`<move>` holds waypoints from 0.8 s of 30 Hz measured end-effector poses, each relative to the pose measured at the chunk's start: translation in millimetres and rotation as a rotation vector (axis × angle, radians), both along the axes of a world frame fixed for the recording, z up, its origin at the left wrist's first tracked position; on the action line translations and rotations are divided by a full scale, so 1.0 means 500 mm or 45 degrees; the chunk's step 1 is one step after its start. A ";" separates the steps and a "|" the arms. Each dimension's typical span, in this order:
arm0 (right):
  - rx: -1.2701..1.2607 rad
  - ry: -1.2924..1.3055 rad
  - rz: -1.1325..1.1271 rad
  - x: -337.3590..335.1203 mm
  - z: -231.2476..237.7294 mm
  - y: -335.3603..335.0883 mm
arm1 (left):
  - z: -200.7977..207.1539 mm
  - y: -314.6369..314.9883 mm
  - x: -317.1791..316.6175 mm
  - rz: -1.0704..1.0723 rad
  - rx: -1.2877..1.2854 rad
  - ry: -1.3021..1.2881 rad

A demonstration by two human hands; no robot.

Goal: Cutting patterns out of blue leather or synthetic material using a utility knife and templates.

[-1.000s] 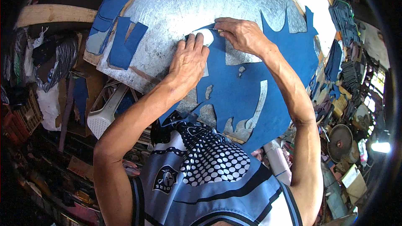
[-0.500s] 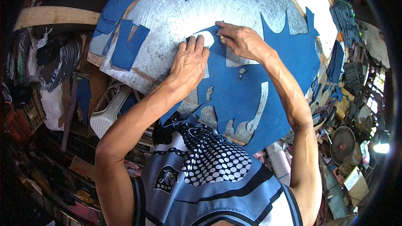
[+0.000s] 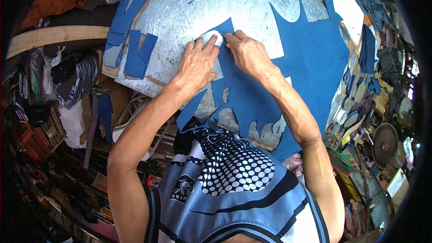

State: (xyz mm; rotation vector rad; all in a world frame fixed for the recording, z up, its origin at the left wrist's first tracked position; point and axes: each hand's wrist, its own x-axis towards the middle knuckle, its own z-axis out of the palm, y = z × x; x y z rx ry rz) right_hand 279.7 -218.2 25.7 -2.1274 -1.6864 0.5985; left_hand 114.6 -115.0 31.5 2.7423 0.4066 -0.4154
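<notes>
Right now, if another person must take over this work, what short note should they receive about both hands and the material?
Left hand: lies flat, fingers pressing a small pale template onto the blue sheet.
Right hand: beside the template at its right edge, fingertips on the sheet; whether it holds a tool cannot be told.
Things: the blue sheet lies spread on the round metal plate. Cut blue pieces are stacked at the plate's left edge.
Done: the sheet already has many shaped gaps where pieces were cut out.
Left: the outline under the template is not yet cut free, and a broad uncut area remains on the right.
</notes>
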 end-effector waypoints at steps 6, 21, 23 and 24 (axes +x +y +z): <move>0.032 0.050 -0.102 -0.027 0.005 -0.015 | 0.000 0.003 -0.004 -0.004 -0.015 0.015; 0.076 0.109 -0.583 -0.125 -0.012 -0.035 | -0.013 0.018 -0.007 -0.122 -0.029 -0.149; 0.093 0.112 -0.689 -0.149 -0.013 -0.031 | -0.020 0.024 -0.007 -0.148 -0.038 -0.152; 0.095 0.119 -0.752 -0.162 -0.012 -0.028 | -0.026 0.029 -0.008 -0.167 -0.013 -0.218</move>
